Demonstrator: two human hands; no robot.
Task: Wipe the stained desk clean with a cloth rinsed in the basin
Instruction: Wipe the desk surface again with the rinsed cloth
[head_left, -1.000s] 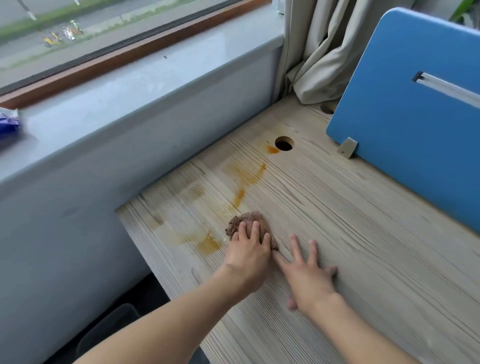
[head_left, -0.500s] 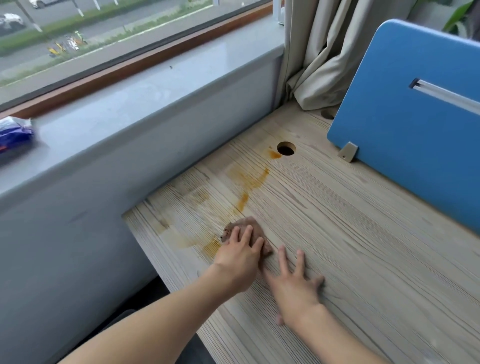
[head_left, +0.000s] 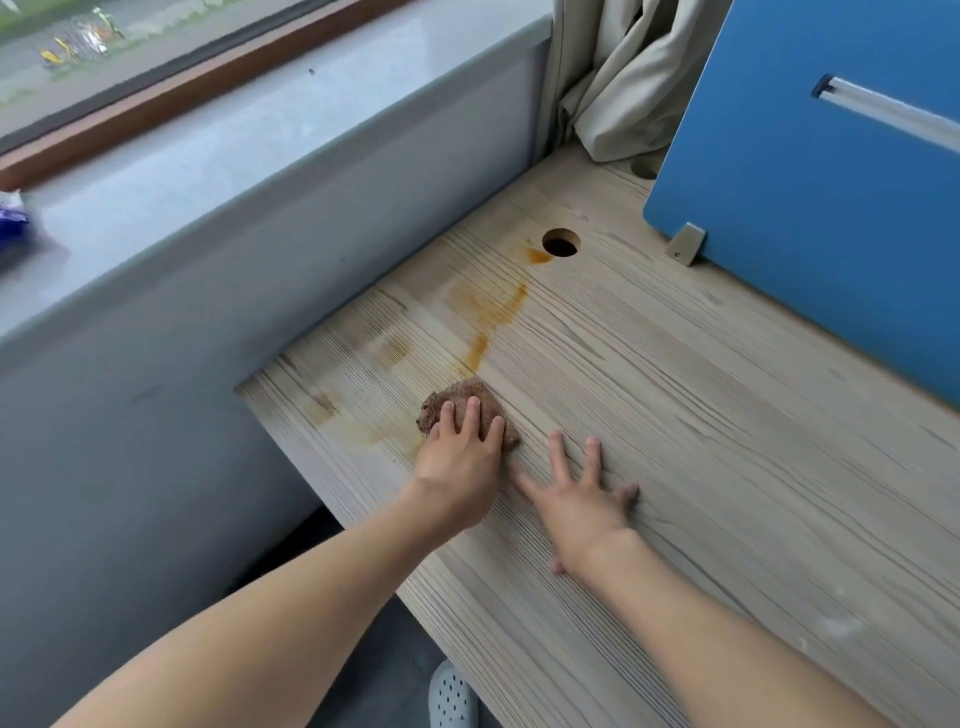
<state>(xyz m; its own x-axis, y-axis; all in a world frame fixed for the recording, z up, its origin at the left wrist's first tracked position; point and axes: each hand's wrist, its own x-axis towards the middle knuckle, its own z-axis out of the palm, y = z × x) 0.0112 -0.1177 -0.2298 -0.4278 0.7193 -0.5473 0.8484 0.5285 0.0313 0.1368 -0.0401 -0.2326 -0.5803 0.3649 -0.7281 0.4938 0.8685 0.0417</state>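
Observation:
A light wooden desk (head_left: 701, 415) carries orange-brown stains (head_left: 488, 317) that run from a round cable hole towards its near left corner. A small bunched brown cloth (head_left: 470, 397) lies on the stained strip. My left hand (head_left: 460, 457) presses down on the cloth with straight fingers laid over it. My right hand (head_left: 576, 499) rests flat on the bare wood just right of the cloth, fingers spread. No basin is in view.
A blue partition panel (head_left: 810, 208) stands on the desk at the right on a metal bracket (head_left: 687, 244). The cable hole (head_left: 561, 242) is behind the stains. A grey window ledge (head_left: 208, 171) runs along the left, a beige curtain (head_left: 608, 78) hangs at the back.
The cloth under my left hand has shifted slightly left along the stained strip, and the smear near the desk's front left looks fainter. My right hand stays flat beside it.

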